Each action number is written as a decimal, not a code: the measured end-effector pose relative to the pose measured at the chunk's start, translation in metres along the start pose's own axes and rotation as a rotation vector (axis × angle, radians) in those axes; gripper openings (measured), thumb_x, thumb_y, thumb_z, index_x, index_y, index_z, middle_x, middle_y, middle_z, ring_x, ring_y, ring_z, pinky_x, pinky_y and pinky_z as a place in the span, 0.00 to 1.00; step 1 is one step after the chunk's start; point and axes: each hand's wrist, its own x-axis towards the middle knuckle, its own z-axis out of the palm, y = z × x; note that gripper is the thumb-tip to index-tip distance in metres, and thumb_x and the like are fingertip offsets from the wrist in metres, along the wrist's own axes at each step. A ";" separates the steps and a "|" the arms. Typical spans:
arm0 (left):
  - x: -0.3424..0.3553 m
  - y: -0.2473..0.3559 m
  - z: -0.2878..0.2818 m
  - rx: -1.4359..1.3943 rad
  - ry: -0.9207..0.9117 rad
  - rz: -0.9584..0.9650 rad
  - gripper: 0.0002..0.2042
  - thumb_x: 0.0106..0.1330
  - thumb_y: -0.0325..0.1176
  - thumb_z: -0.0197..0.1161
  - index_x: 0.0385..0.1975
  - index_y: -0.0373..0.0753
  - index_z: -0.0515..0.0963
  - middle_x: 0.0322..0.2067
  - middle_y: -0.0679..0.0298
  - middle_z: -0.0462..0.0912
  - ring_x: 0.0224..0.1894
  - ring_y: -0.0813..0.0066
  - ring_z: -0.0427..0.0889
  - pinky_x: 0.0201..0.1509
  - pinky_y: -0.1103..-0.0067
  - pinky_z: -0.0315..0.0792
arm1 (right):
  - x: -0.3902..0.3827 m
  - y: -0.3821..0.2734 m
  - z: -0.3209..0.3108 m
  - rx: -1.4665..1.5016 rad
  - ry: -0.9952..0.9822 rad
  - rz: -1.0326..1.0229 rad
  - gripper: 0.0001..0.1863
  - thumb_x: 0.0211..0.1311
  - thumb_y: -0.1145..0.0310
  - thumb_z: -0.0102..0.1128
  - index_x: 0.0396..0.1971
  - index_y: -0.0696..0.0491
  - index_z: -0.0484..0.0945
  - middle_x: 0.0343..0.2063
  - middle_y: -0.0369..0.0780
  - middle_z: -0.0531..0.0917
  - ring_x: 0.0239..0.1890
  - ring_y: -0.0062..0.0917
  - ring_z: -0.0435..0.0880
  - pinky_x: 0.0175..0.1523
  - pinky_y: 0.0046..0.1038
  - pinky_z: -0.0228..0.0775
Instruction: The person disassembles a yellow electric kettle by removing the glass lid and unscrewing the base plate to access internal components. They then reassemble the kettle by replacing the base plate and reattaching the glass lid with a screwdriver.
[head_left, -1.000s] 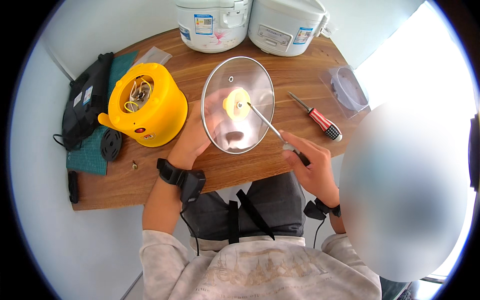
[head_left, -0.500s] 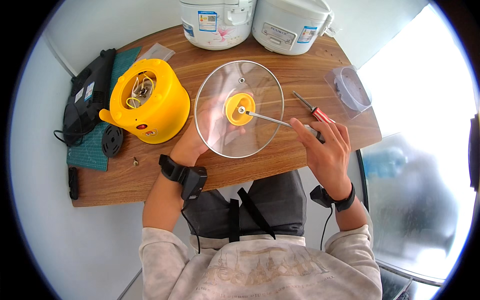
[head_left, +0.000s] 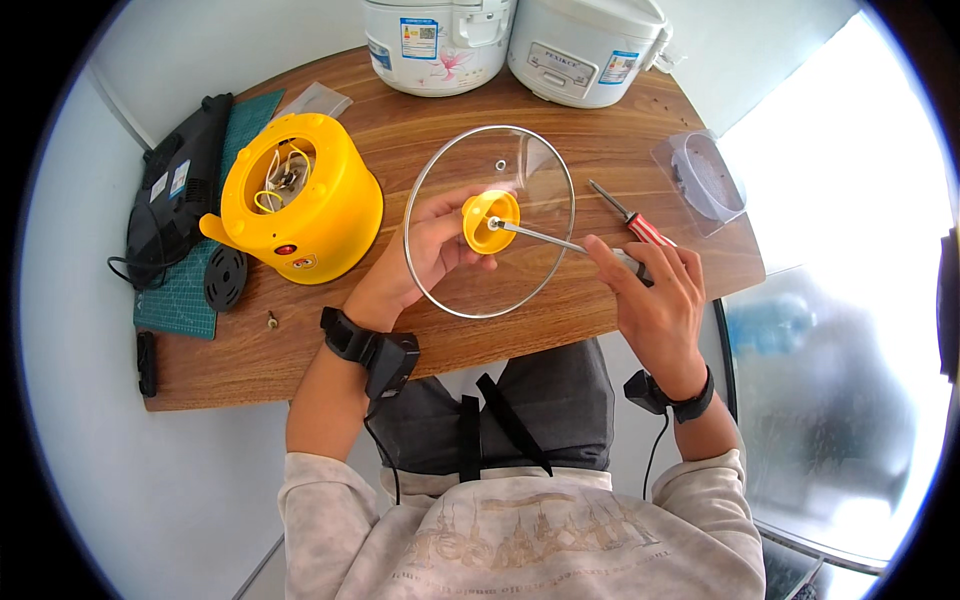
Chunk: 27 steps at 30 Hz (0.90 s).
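A round clear glass lid (head_left: 535, 275) with a metal rim is held up over the table, tilted, its underside towards me. From behind the glass, the fingers of my left hand (head_left: 425, 250) close round the lid's yellow knob (head_left: 478, 236), partly hidden by it. My right hand (head_left: 655, 300) grips a screwdriver (head_left: 550, 240) by its dark handle. Its tip meets the small screw (head_left: 494, 224) at the knob's middle. On the table by my right hand lies another screwdriver (head_left: 645, 226) with a red and white handle.
An opened yellow appliance base (head_left: 340, 215) with exposed wires stands left, near a black vented disc (head_left: 225, 278) and a small screw (head_left: 272, 320). A black device (head_left: 185, 180) rests on a green mat (head_left: 180, 318). Rice cookers (head_left: 440, 50) stand behind; a clear plastic tray (head_left: 710, 180) sits right.
The lid and its knob have shifted slightly right and turned to a steeper tilt, with my left hand following. The screwdriver tip stays at the knob's screw.
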 end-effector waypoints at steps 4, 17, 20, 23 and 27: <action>0.002 -0.005 -0.002 0.085 -0.011 0.062 0.20 0.75 0.38 0.56 0.62 0.36 0.72 0.56 0.61 0.79 0.53 0.72 0.82 0.47 0.78 0.83 | 0.001 -0.001 -0.002 -0.019 -0.024 0.000 0.36 0.42 0.82 0.66 0.56 0.39 0.83 0.32 0.34 0.76 0.36 0.26 0.77 0.55 0.34 0.63; 0.002 -0.001 0.005 0.032 0.069 -0.023 0.17 0.76 0.32 0.50 0.61 0.37 0.72 0.57 0.59 0.78 0.49 0.72 0.82 0.45 0.77 0.81 | 0.004 -0.003 -0.005 -0.058 -0.029 -0.021 0.31 0.44 0.78 0.67 0.53 0.40 0.84 0.33 0.35 0.77 0.38 0.27 0.78 0.52 0.34 0.64; 0.005 -0.007 0.006 0.049 0.051 -0.012 0.15 0.77 0.34 0.46 0.58 0.39 0.74 0.49 0.62 0.79 0.40 0.77 0.79 0.38 0.81 0.77 | 0.007 0.001 -0.010 -0.074 -0.053 -0.073 0.35 0.42 0.81 0.65 0.55 0.40 0.82 0.34 0.36 0.76 0.41 0.28 0.78 0.53 0.35 0.63; 0.003 -0.004 0.008 0.224 -0.040 0.013 0.14 0.80 0.37 0.42 0.53 0.40 0.73 0.40 0.66 0.76 0.32 0.82 0.72 0.32 0.84 0.70 | 0.015 0.005 -0.018 -0.090 -0.076 -0.125 0.34 0.42 0.81 0.66 0.55 0.40 0.81 0.35 0.36 0.76 0.43 0.30 0.79 0.53 0.34 0.63; 0.001 -0.006 0.017 0.185 -0.001 0.044 0.14 0.81 0.40 0.39 0.49 0.42 0.71 0.34 0.70 0.73 0.27 0.84 0.68 0.29 0.84 0.65 | 0.020 0.005 -0.026 -0.115 -0.111 -0.147 0.33 0.44 0.80 0.66 0.56 0.41 0.81 0.35 0.36 0.76 0.45 0.31 0.78 0.52 0.34 0.64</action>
